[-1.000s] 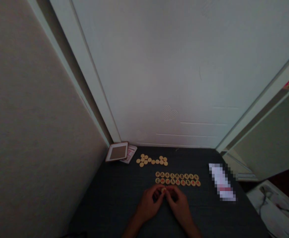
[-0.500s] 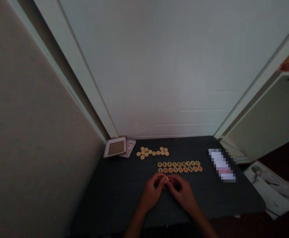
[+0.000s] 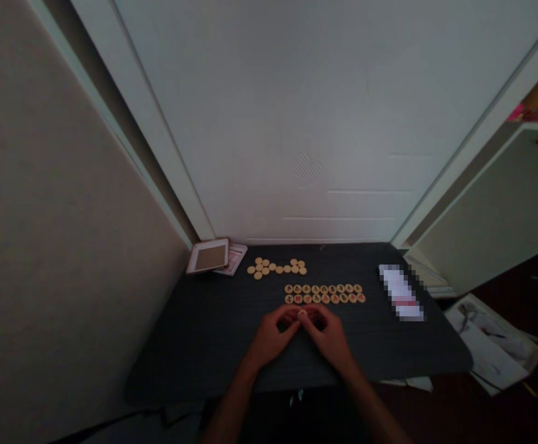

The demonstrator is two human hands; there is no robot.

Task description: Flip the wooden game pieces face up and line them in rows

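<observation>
Head view: left hand (image 3: 272, 336) and right hand (image 3: 328, 333) pinch one disc (image 3: 302, 313) between closed fingertips, bare tabletop (image 3: 195, 345) either side.

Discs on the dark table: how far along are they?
Looks done: two neat rows of marked discs. In hand: one small disc, at the fingertips of the left hand and right hand. Apparently left: the plain-looking discs beyond the rows, no markings visible.
</observation>
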